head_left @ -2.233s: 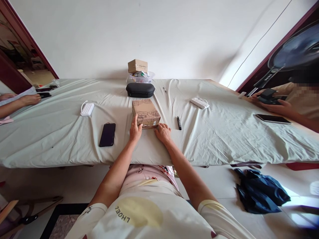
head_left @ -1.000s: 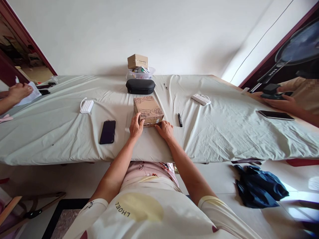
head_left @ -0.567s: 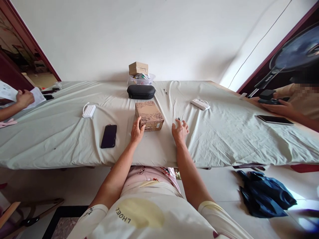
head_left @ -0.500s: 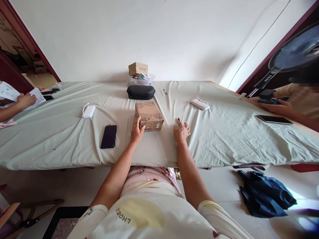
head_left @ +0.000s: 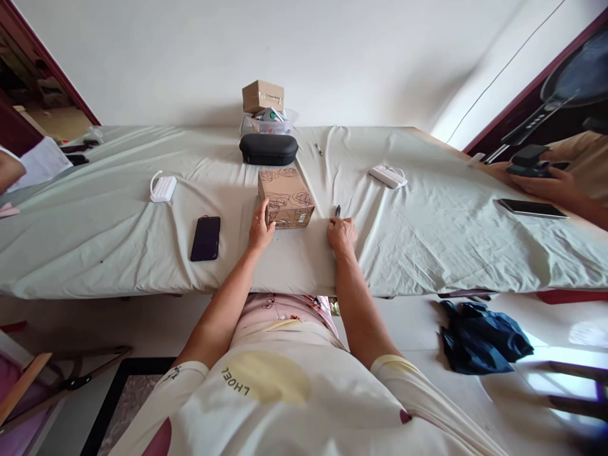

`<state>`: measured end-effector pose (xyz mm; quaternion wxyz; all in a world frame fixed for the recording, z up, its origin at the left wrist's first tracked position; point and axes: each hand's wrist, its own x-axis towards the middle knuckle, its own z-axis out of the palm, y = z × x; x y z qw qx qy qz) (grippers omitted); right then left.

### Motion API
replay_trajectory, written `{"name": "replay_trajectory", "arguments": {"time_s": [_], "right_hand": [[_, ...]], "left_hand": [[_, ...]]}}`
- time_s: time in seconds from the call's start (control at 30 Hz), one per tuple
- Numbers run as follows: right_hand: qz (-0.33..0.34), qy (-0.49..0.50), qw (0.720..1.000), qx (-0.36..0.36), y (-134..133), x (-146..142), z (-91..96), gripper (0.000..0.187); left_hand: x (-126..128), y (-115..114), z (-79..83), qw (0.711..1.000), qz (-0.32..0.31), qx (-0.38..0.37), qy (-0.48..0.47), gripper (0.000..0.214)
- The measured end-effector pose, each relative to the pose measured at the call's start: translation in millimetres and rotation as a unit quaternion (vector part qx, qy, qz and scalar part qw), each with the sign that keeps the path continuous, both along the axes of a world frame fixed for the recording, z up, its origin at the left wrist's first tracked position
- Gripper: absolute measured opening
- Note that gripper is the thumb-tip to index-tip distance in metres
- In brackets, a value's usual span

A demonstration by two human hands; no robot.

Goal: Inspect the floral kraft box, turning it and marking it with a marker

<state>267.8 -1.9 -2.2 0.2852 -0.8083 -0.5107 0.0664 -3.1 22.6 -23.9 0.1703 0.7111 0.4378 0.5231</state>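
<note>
right hand (head_left: 341,231): moved off cardboard box (head_left: 286,197), grip now closed on black pen (head_left: 337,210) | left hand (head_left: 260,229): kept against box's near corner, grip loose, fingers flat

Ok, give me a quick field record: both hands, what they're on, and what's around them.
left hand: against the near left corner of the patterned box, thumb on its top
right hand: fingers curled on the black pen, its tip poking out beyond them
surface: pale sheet, creased
left of box: black phone, lying flat
behind box: black case
far right: another person's hands, a second phone near them
</note>
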Motion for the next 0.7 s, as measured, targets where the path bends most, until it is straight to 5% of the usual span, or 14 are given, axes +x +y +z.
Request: {"name": "replay_trajectory", "arguments": {"time_s": [0.17,0.3,0.47,0.6,0.7], "right_hand": [[-0.028,0.062,0.997,0.035,-1.3,-4.6,2.9,0.045],[-0.029,0.113,0.982,0.146,-1.6,-14.3,12.9,0.057],[-0.010,0.090,0.947,0.309,-15.3,-33.2,23.7,0.040],[0.064,0.067,0.926,0.365,-47.9,-60.3,17.4,0.046],[0.216,0.051,0.908,0.355,-71.1,-85.8,8.7,0.042]], "left_hand": [[-2.6,-0.1,1.2,1.000,-0.017,-0.008,-0.001,0.076],[-2.5,-1.1,0.9,1.000,-0.015,0.001,-0.005,0.071],[1.4,-3.9,0.6,1.000,-0.001,-0.007,-0.021,0.067],[4.9,-5.3,2.0,0.999,0.008,-0.016,-0.033,0.067],[5.2,-6.1,2.5,0.999,0.004,-0.003,-0.036,0.070]]}}
